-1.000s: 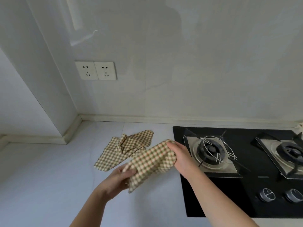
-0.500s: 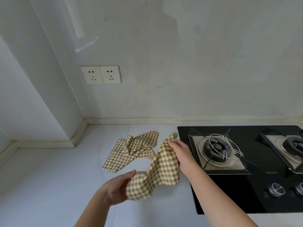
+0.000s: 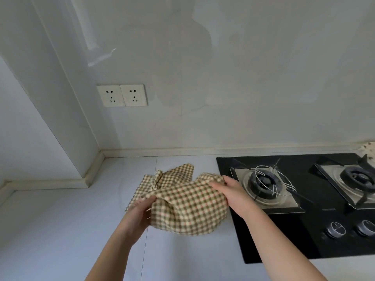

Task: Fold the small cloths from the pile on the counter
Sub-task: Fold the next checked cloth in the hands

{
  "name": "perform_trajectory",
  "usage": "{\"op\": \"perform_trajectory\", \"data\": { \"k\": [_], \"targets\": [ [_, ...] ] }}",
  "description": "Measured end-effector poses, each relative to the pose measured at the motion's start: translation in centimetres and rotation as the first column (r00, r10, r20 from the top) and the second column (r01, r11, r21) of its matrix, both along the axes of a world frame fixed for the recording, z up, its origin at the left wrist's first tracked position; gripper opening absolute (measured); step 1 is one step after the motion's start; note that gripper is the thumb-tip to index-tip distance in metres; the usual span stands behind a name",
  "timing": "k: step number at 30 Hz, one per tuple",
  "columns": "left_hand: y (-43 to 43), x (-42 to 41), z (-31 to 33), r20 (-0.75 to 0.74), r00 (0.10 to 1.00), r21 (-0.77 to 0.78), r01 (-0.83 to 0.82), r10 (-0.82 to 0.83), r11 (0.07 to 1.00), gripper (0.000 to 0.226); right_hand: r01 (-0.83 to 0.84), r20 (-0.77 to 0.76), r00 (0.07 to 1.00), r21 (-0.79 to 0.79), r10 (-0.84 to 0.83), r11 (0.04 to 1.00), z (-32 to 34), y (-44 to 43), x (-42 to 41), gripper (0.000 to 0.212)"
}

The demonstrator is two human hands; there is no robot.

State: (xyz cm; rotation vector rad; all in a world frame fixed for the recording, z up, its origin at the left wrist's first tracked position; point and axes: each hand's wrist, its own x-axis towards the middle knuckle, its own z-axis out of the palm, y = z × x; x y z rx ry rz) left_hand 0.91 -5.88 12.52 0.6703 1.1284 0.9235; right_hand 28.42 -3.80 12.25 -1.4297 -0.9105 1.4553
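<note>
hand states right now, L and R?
Left hand: grips the checked cloth at its left edge.
Right hand: grips the same cloth at its upper right edge.

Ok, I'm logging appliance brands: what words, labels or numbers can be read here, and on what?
None can be read.
Stove: small pale mark above the knobs, too blurred to read.
Knobs: pointer lines only, no numbers legible.
Sockets: no lettering shows.
Cloth: checks only, no label visible.
</note>
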Motion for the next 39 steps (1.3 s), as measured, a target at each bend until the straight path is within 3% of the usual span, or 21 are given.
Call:
{"op": "perform_trajectory", "data": {
  "k": [4, 8, 10, 11, 13, 14, 15, 17, 18, 20, 22, 23, 25, 27, 30, 33, 35, 37, 39],
  "targets": [
    [1.0, -1.0, 0.0, -0.144, 0.986, 0.079, -0.068, 0.079, 0.995, 0.013, 0.012, -0.007, 1.0, 0.015, -0.012, 1.0, 0.1, -0.7, 1.1, 0.023],
    [1.9, -0.8, -0.3, -0.312, 0.929, 0.156, -0.158, 0.201, 0.975, 0.013, 0.042, 0.051, 0.998, 0.054, -0.045, 0.998, 0.2, -0.6, 1.0, 0.048],
    [1.8, -0.8, -0.3, -0.377, 0.882, 0.21, -0.217, 0.284, 0.953, 0.021, -0.018, 0.118, 0.993, 0.098, 0.007, 0.995, 0.2, -0.6, 1.2, 0.063],
    [1.6, -0.8, 0.0, -0.364, 0.891, 0.246, -0.189, 0.271, 0.951, 0.032, -0.084, 0.164, 0.984, 0.118, 0.064, 0.989, 0.2, -0.7, 1.3, 0.066],
    [1.2, -1.2, 0.1, -0.413, 0.902, 0.34, 0.025, 0.125, 0.94, 0.058, -0.216, 0.366, 0.918, 0.138, 0.153, 0.967, 0.3, -0.9, 1.4, 0.058],
    [1.2, -1.4, 0.0, -0.542, 0.839, 0.371, 0.189, 0.046, 0.909, 0.066, -0.254, 0.481, 0.862, 0.143, 0.157, 0.956, 0.3, -0.9, 1.4, 0.048],
    [1.2, -1.5, -0.3, -0.694, 0.719, 0.376, 0.34, 0.019, 0.862, 0.065, -0.276, 0.573, 0.808, 0.158, 0.14, 0.948, 0.4, -0.8, 1.4, 0.036],
    [1.4, -1.7, -0.8, -0.868, 0.485, 0.378, 0.508, 0.106, 0.774, 0.04, -0.291, 0.684, 0.726, 0.205, 0.076, 0.935, 0.7, -0.7, 1.3, 0.018],
    [1.5, -1.7, -0.9, -0.882, 0.444, 0.397, 0.524, 0.156, 0.753, 0.024, -0.295, 0.726, 0.686, 0.213, 0.051, 0.931, 0.9, -0.7, 1.3, 0.012],
    [1.7, -2.0, -0.8, -0.88, 0.409, 0.446, 0.534, 0.242, 0.718, 0.007, -0.297, 0.814, 0.581, 0.198, 0.012, 0.934, 0.9, -0.7, 1.6, 0.014],
    [2.0, -2.0, -0.2, -0.853, 0.44, 0.503, 0.551, 0.279, 0.666, 0.012, -0.303, 0.883, 0.47, 0.156, 0.005, 0.94, 1.0, -0.7, 2.0, 0.006],
    [2.0, -1.6, 0.5, -0.835, 0.478, 0.529, 0.557, 0.274, 0.64, 0.014, -0.334, 0.888, 0.46, 0.142, 0.03, 0.932, 1.1, -0.7, 1.7, 0.013],
    [1.9, -0.4, 2.0, -0.834, 0.505, 0.528, 0.607, 0.225, 0.594, 0.016, -0.419, 0.781, 0.603, 0.136, 0.163, 0.898, 1.8, -1.0, -0.1, 0.051],
    [2.0, 1.0, 3.2, -0.834, 0.502, 0.537, 0.644, 0.229, 0.545, 0.012, -0.486, 0.651, 0.709, 0.173, 0.271, 0.857, 2.6, -1.5, -3.1, 0.063],
    [1.9, 1.8, 4.1, -0.782, 0.551, 0.608, 0.575, 0.291, 0.547, 0.012, -0.473, 0.592, 0.77, 0.281, 0.236, 0.835, 2.8, -1.4, -6.2, 0.019],
    [1.0, 1.0, 4.6, -0.713, 0.66, 0.634, 0.464, 0.236, 0.619, 0.022, -0.415, 0.488, 0.843, 0.318, 0.229, 0.852, 3.0, -1.5, -6.6, 0.014],
    [0.3, 0.4, 4.6, -0.711, 0.686, 0.604, 0.481, 0.156, 0.636, 0.04, -0.382, 0.404, 0.884, 0.336, 0.235, 0.861, 3.4, -1.7, -6.5, 0.008],
    [-0.4, 0.0, 4.5, -0.713, 0.693, 0.589, 0.508, 0.107, 0.628, 0.052, -0.328, 0.337, 0.917, 0.341, 0.211, 0.881, 3.7, -1.7, -6.3, 0.009],
    [-0.9, 0.0, 4.5, -0.704, 0.704, 0.615, 0.532, 0.101, 0.583, 0.046, -0.282, 0.282, 0.941, 0.348, 0.187, 0.894, 4.1, -1.7, -6.0, 0.011]
  ]
}}
